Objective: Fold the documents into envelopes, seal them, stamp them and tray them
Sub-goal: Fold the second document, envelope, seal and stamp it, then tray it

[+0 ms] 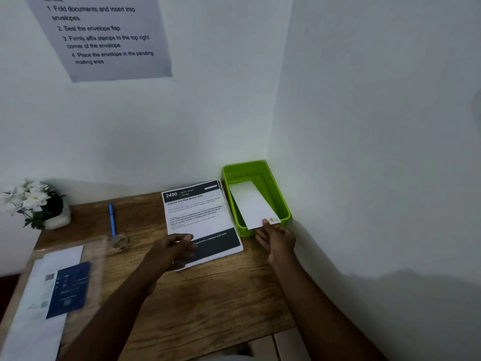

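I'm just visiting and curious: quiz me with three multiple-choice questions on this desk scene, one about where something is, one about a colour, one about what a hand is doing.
1. Where does the white envelope lie?
A. In the green tray
B. Under the pen
C. Beside the flowers

2. What colour is the pen?
A. Red
B. Blue
C. Black

3. What is the right hand doing?
A. Holding the pen
B. Resting flat on the wall
C. Holding the near end of the envelope

Answers:
1. A, most of the envelope sits inside the tray in the desk's far right corner.
2. B, its barrel is blue.
3. C, its thumb lies on the envelope's near end.
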